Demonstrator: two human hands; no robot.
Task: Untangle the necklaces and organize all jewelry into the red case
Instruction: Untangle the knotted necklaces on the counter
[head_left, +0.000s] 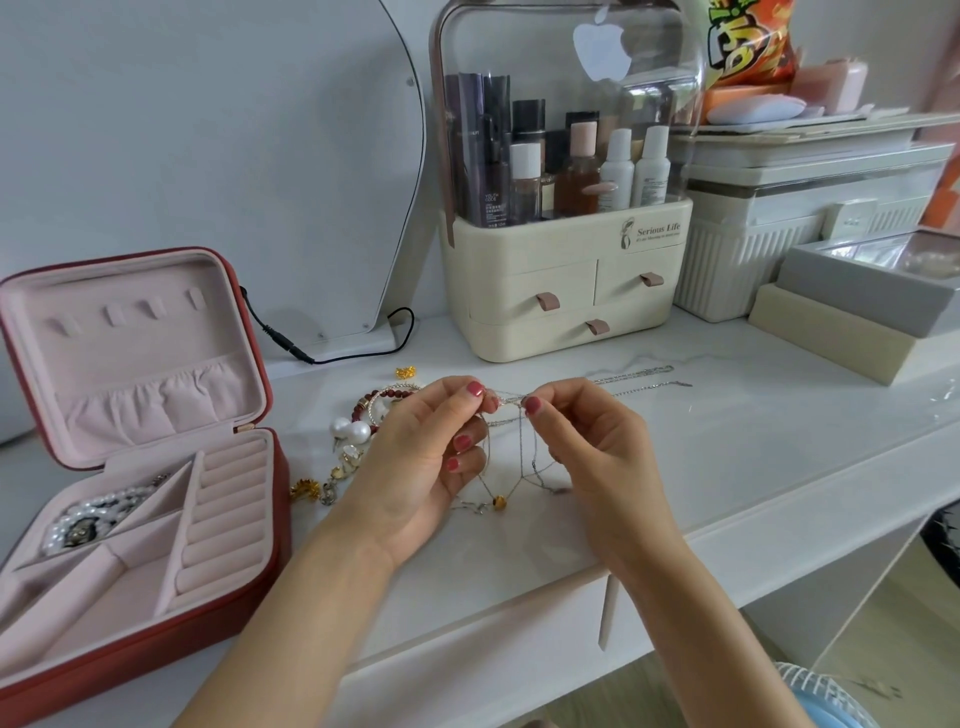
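Thin silver necklaces (511, 467) hang tangled between my hands above the white tabletop, with a small gold pendant (498, 502) dangling low. My left hand (421, 457) pinches the chains at their top, and my right hand (582, 447) pinches them just beside it. The red case (260, 551) lies open at the left, pink inside, with a pearl piece (98, 514) in its back left compartment. Loose jewelry lies left of my left hand: a red bead bracelet (376, 402), pearl earrings (350, 430) and gold pieces (305, 489).
Two more silver chains (636, 376) lie stretched on the table behind my right hand. A cream cosmetics organizer (561, 291) stands at the back, boxes (857, 306) at the right, a mirror with a black cable (332, 358) behind the case. The table's front edge runs close below my wrists.
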